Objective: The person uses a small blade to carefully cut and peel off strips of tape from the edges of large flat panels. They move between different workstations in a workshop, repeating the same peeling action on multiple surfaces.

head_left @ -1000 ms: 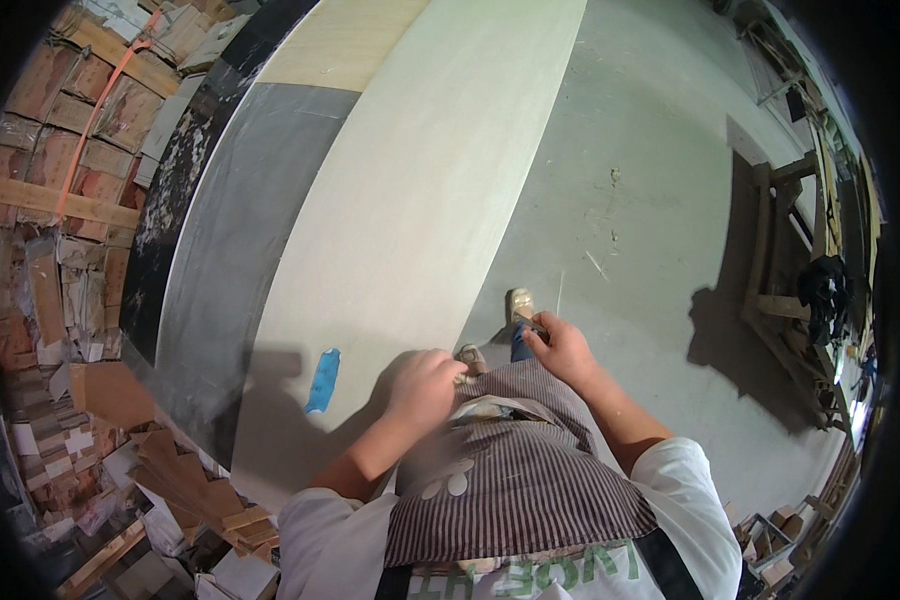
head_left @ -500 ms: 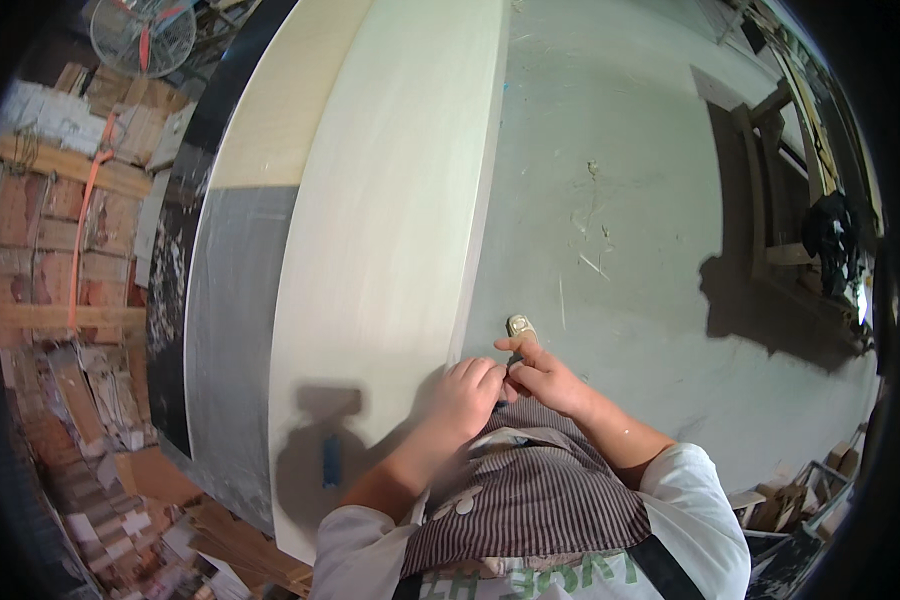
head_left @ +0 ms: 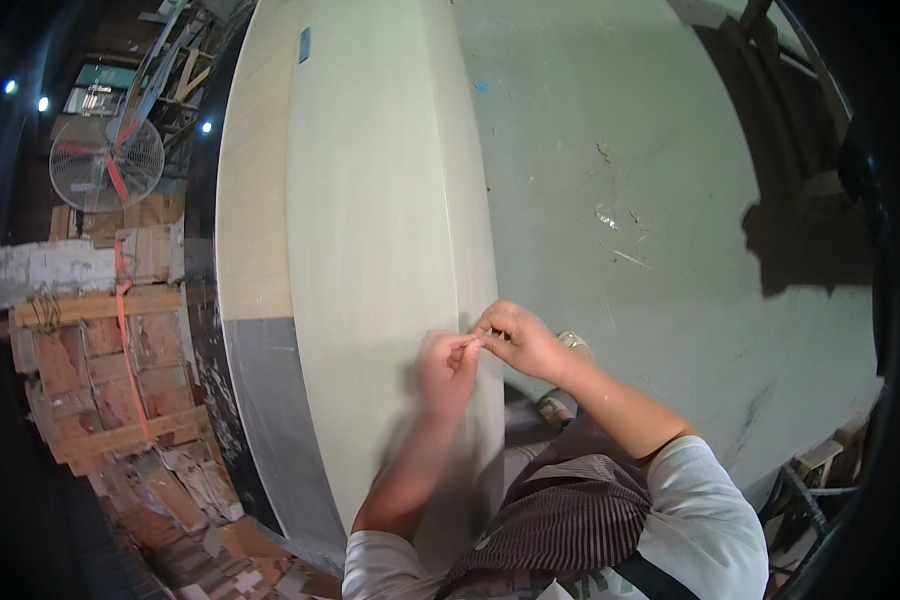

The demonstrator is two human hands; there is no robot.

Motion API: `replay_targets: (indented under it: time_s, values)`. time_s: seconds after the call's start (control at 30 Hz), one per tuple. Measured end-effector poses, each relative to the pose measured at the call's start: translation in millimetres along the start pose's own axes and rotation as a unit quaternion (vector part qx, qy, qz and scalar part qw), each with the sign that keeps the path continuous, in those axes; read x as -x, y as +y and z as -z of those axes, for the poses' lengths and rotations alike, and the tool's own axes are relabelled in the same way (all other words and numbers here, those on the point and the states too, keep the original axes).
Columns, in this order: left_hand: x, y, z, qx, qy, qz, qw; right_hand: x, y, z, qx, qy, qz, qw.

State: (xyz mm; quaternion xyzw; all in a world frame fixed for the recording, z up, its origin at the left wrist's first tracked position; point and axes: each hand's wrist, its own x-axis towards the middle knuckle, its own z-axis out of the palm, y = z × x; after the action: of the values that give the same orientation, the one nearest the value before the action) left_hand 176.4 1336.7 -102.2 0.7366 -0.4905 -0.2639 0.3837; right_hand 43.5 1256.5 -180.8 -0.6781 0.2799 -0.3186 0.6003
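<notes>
My left hand [head_left: 444,372] is closed, thumb and fingers pinched together above the near right part of a long pale cream panel [head_left: 380,190]. Its outline is slightly smeared. Meeting it fingertip to fingertip is my right hand [head_left: 526,342], also pinched, over the panel's right edge. Whatever lies between the two pinches is too small to make out. Under the left forearm the panel surface is in shadow. A small blue-grey rectangular piece [head_left: 305,45] lies at the panel's far left edge.
Left of the panel are a tan board [head_left: 256,190] and a grey sheet [head_left: 275,410] on a dark-edged table. Strapped cartons [head_left: 95,365] and a caged fan [head_left: 107,165] stand further left. Debris litters the grey-green floor [head_left: 540,150]. A dark metal frame [head_left: 805,500] stands at lower right.
The view has swung, bringing more of the left side into sight. Both hands have moved from in front of my apron to the panel's edge. My right index finger, stretched out before, is now bent.
</notes>
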Motion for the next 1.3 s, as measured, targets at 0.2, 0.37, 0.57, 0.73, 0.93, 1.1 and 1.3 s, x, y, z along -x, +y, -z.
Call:
replay_targets:
  time_s: [0.2,0.37,0.57,0.73,0.93,1.1,1.3]
  values:
    - [-81,-14,-1,-0.153,-0.024,-0.113,0.981,-68,39,8,0.017,0.056,-0.041,0.997]
    - [-156,-18,-15,-0.197,-0.016,-0.187,0.962,-127,34,25,-0.083,0.143,-0.09,0.982]
    - [-226,-12,-22,-0.204,0.018,-0.169,0.964,-185,42,34,-0.105,0.223,-0.061,0.967]
    - [-272,-4,-28,-0.238,0.03,-0.128,0.962,-227,56,44,-0.117,0.244,-0.08,0.959]
    - [-309,11,-33,-0.268,0.026,-0.095,0.958,-259,57,52,-0.13,0.277,-0.099,0.947]
    - [-307,3,-23,-0.284,-0.007,-0.146,0.948,-254,56,50,-0.145,0.252,-0.124,0.949]
    - [-286,4,-16,-0.293,-0.017,-0.161,0.942,-230,41,49,-0.179,0.216,-0.151,0.948]
